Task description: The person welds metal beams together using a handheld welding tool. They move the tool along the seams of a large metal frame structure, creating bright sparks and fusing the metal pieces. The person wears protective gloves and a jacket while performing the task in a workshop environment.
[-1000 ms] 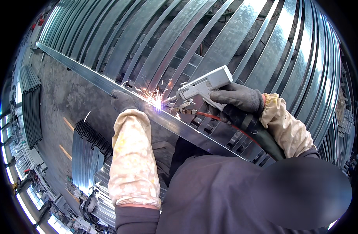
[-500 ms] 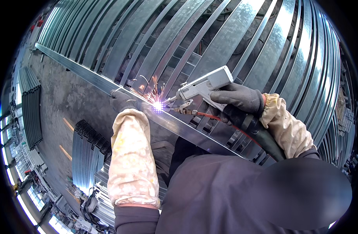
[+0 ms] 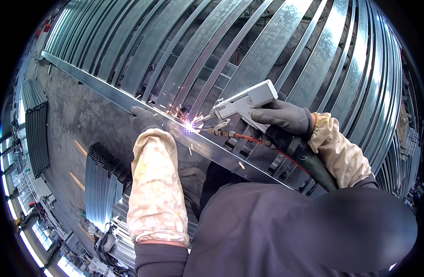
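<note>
My right hand, in a grey knit glove, is closed around the grip of a silver welding gun. Its nozzle points left at a bright weld spot with sparks on a long galvanized steel beam. A black hose and a thin red hose trail from the gun. Left of the weld, my gloved left hand grips the same beam; part of its fingers is hidden. Light protective sleeves cover both forearms.
Parallel galvanized steel bars run away from the beam, with gaps between them. To the left on the concrete floor lie a bundle of metal profiles, wooden strips and a further stack of profiles.
The weld spot and gun tip have shifted very slightly right along the beam. The spark spray is lower, with some sparks now on the near side. My left hand stays put.
</note>
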The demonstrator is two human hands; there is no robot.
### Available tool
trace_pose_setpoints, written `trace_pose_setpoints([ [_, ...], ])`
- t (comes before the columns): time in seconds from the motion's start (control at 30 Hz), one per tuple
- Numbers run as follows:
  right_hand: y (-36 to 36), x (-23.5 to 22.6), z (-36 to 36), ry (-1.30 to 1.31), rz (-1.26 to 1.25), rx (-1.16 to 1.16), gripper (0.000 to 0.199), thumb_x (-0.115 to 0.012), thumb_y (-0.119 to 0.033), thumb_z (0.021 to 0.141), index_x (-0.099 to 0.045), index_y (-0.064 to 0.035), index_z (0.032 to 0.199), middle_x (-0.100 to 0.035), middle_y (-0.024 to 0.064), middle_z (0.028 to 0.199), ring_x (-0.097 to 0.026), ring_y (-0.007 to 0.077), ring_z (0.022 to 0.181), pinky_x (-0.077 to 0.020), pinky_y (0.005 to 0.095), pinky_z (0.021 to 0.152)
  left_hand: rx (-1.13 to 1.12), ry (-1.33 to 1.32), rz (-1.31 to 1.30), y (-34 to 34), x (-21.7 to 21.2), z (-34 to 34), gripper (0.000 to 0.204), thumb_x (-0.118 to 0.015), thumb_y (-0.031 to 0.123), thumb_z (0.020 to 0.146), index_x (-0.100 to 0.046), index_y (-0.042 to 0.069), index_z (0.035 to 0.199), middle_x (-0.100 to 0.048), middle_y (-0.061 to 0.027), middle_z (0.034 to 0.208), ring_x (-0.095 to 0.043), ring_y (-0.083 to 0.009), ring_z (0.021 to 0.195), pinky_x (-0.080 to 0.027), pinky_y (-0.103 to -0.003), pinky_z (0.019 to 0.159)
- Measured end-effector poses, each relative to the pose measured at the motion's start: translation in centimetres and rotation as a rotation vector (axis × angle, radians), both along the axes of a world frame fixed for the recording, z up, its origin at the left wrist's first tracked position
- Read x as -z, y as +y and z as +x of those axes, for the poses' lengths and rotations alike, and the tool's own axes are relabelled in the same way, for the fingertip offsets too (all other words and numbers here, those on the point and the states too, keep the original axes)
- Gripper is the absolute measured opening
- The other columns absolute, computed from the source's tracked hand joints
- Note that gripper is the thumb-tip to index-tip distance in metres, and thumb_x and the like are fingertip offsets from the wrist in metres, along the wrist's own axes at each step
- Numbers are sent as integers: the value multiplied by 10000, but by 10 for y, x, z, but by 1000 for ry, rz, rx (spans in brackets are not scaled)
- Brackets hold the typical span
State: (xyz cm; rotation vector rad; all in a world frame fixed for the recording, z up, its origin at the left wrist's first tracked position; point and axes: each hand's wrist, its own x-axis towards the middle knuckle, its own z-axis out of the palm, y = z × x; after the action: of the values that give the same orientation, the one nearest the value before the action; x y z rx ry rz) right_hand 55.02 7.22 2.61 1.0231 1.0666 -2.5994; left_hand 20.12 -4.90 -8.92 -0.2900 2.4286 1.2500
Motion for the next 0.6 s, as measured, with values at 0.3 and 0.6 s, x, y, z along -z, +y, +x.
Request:
trace_pose_setpoints([
  [0.3, -1, -24, 6, -4, 74, 37, 599, -641, -347, 940, -443, 77, 1314, -682, 153, 907, -658, 144, 638, -544, 251, 519, 52, 139, -31, -8, 19, -10, 676, -340, 472, 1002, -525, -117, 1280, -600, -320, 1227, -593, -457, 1130, -481, -484, 956],
  [0.6, -16, -130, 49, -167, 518, 576, 458, -613, -291, 956, -499, 57, 1231, -687, 186, 894, -662, 151, 563, -555, 239, 469, 65, 139, -64, -7, 4, -1, 681, -328, 468, 1002, -510, -124, 1286, -579, -333, 1254, -575, -458, 1164, -485, -481, 974],
])
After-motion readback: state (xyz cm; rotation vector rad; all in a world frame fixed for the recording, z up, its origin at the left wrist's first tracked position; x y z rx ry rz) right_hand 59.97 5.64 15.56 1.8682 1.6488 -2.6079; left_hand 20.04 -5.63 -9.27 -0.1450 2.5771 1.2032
